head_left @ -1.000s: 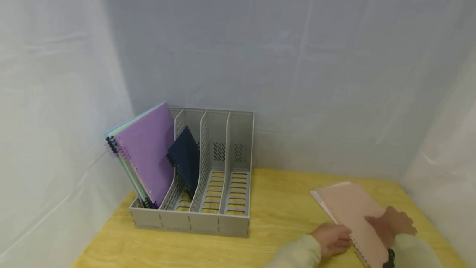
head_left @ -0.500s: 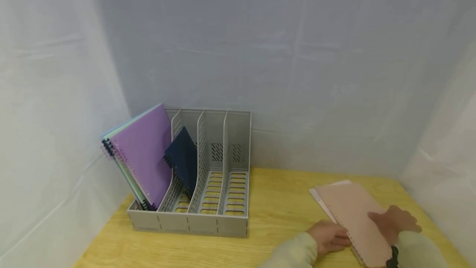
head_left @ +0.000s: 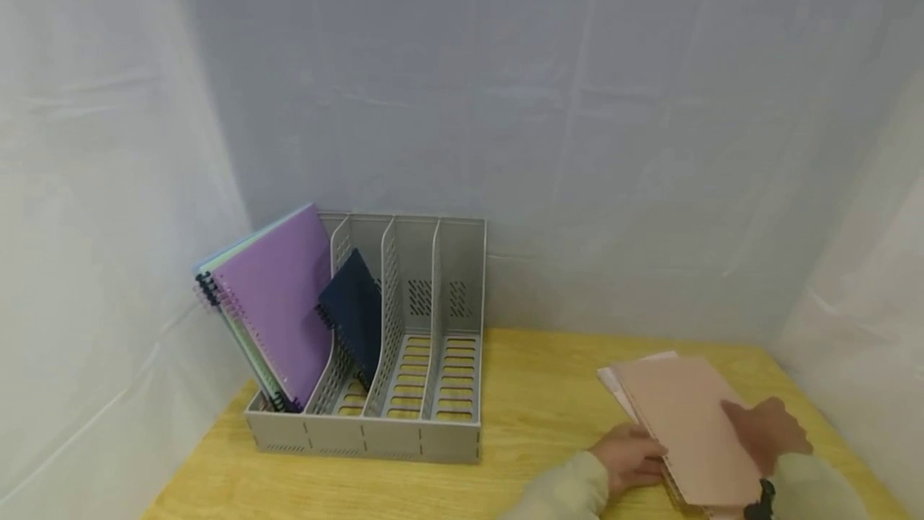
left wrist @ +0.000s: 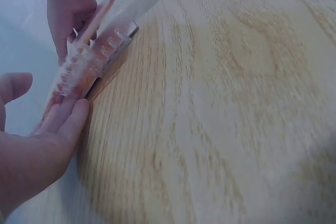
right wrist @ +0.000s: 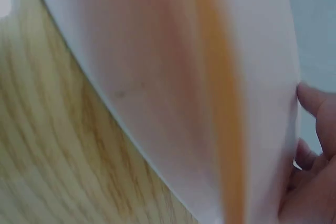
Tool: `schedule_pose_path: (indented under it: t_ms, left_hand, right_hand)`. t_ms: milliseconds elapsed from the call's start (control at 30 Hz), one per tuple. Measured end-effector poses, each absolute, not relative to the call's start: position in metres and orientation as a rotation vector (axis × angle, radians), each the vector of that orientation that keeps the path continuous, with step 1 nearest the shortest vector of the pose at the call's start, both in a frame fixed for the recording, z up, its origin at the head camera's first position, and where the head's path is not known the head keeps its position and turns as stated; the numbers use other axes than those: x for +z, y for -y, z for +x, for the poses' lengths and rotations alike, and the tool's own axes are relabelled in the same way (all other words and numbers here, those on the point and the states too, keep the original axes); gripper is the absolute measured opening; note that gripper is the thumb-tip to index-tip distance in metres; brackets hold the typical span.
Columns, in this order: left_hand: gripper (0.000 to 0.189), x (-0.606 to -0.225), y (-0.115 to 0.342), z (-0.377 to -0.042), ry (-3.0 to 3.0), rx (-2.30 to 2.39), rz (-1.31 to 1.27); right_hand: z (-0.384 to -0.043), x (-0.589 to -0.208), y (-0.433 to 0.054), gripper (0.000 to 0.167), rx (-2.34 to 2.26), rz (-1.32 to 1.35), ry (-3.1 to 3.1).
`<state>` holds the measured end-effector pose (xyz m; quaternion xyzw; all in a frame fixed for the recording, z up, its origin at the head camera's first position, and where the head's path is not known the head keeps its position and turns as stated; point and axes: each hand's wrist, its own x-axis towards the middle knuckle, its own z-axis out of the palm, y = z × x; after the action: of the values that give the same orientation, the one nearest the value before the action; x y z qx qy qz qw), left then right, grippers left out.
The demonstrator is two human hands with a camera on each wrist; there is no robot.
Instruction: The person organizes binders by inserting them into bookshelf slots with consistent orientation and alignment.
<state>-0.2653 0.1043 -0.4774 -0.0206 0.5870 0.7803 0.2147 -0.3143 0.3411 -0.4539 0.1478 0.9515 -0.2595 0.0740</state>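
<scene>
Head view: right of the gray rack (head_left: 422,441), the pink notebook (head_left: 686,424) slants lengthwise, far left to near right, between my left hand (head_left: 628,460) and right hand (head_left: 774,433), both touching it. Left wrist view: my extended fingers (left wrist: 65,118) meet the spiral binding (left wrist: 72,72). Right wrist view: I pinch the opposite edge.

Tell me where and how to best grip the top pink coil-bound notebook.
Take the pink notebook by its plain long edge, from the person's right, where the right hand is; the opposite edge carries coils, probably a poorer hold.
</scene>
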Motion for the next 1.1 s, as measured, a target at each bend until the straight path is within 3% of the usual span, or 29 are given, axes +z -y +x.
schedule_pose_path:
  t_ms: [500, 967, 1100]
  left_hand:
    - [0.034, -0.478, -0.094, -0.267, -1.789, 2.232, -0.098]
    - [0.047, -0.473, -0.052, -0.270, -1.883, 2.085, 0.078]
    - [0.050, -0.469, -0.035, -0.265, -1.855, 2.071, 0.127]
  right_hand:
    - [-0.322, -0.469, -0.328, 0.097, -1.364, 0.361, -2.694]
    - [-0.319, -0.473, -0.318, 0.058, -1.561, 0.146, -2.524]
    - [-0.315, -0.473, -0.316, 0.069, -1.675, 0.061, -2.338]
